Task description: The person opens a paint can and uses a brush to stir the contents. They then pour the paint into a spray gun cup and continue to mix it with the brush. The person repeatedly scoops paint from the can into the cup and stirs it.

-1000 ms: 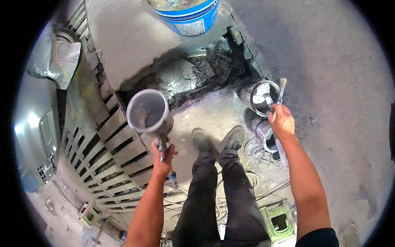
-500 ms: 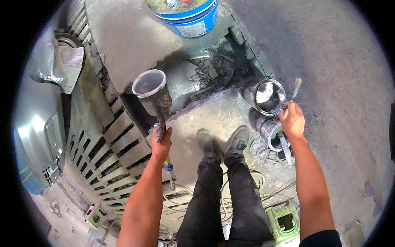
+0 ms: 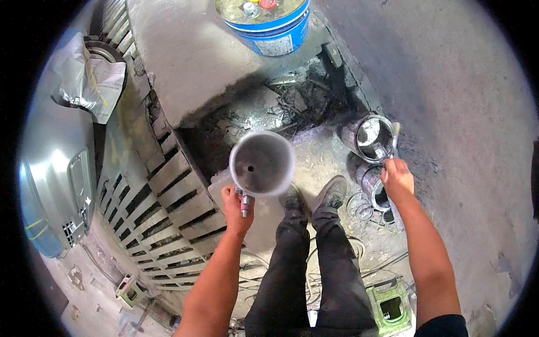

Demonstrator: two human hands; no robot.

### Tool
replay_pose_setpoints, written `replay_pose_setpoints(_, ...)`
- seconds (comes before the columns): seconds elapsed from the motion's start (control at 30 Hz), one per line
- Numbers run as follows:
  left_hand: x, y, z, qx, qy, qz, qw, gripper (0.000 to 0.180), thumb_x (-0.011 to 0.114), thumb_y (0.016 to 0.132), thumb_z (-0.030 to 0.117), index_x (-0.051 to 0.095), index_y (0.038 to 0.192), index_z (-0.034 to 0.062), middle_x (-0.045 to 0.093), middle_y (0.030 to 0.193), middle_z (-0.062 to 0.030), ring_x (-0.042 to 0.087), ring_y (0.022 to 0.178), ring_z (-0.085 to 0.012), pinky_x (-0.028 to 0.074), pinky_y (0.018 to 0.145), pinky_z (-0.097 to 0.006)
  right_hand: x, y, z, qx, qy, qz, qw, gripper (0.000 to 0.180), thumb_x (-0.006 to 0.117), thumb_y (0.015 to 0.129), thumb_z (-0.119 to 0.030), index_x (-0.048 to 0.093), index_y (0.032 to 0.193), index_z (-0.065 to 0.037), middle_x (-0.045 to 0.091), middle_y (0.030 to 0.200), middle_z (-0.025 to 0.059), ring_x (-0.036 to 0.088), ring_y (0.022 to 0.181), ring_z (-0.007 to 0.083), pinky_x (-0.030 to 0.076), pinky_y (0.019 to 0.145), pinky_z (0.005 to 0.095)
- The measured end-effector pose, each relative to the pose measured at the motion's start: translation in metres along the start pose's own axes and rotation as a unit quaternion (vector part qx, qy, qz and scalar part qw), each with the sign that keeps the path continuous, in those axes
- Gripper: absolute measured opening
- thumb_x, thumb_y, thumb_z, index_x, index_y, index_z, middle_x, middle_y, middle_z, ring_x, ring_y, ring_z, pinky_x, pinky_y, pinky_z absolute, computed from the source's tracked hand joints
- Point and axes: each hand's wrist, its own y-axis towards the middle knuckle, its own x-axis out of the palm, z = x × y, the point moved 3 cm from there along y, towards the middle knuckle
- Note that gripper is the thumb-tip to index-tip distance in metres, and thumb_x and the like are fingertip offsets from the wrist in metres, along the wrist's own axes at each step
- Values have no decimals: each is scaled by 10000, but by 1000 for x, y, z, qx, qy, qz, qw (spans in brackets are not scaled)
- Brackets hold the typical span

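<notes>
My left hand [image 3: 238,210] is closed round the grip of a spray gun [image 3: 245,203]. The gun's large translucent cup [image 3: 263,163] is tipped toward me, showing a grey-stained inside and a dark hole at the bottom. My right hand [image 3: 399,178] is closed at the near right rim of a paint-stained can [image 3: 351,137] with pale liquid inside. A paintbrush [image 3: 396,130], bristles up, runs along that rim down to my right fingers. Beside it a small shiny piece [image 3: 380,150] reaches into the can; whether my fingers hold it too is unclear.
A second can [image 3: 368,182] stands just nearer, with round lids [image 3: 362,208] beside it. A blue bucket [image 3: 275,42] sits on the far slab, beyond a debris-filled pit [image 3: 292,98]. Slatted floor grating [image 3: 163,210], a silver car panel [image 3: 56,151], hoses [image 3: 356,250] and a green stool [image 3: 387,303] surround me.
The spray gun has moved right and nearer, its cup tilting so its inside faces me. My right hand has lowered slightly, bringing the brush down against the can's rim.
</notes>
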Motion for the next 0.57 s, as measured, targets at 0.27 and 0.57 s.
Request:
replay_pose_setpoints(0.27, -22, 3, 33, 79, -97, 2, 992, 376, 582, 737, -30, 565, 1110, 19, 617, 1008, -126, 605, 943, -289, 476, 828, -342, -24, 5, -6, 102, -24, 16, 994, 224, 664, 738, -70, 577, 944, -89, 600, 908, 147, 588, 851, 342, 514, 715, 439)
replay_pose_setpoints(0.57, -77, 28, 49, 63, -115, 5, 991, 442, 627, 827, 138, 483, 1236, 52, 614, 1095, -124, 596, 996, -263, 455, 856, -304, -68, 28, -55, 33, -18, 31, 999, 252, 673, 722, -65, 567, 950, -81, 581, 900, 136, 590, 854, 342, 512, 744, 435)
